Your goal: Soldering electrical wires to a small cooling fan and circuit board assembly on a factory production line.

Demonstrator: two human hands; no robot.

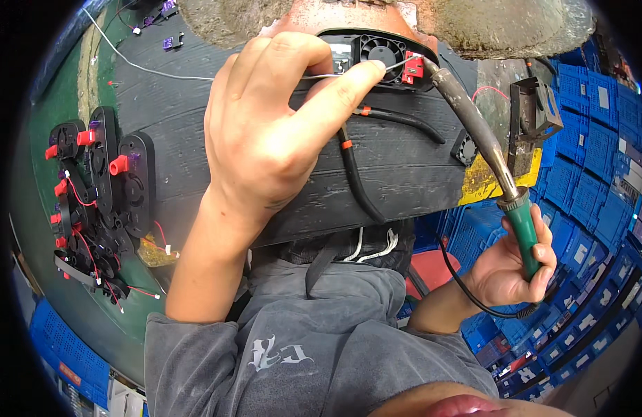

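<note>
My right hand is wrapped round the green handle of a soldering iron. The iron slants up and to the left, and its tip is at the right edge of a small red circuit board. That board sits beside a small black fan in a dark oval housing. Over the housing's left part is my left hand, its thumb and forefinger pinching a thin grey solder wire. The wire's free end reaches toward the board, while its other end trails to the upper left.
A tool with black, orange-banded handles lies on the black work surface. To the right are a loose fan and a metal iron stand. Several black housings with red parts crowd the left. Blue crates stand beyond.
</note>
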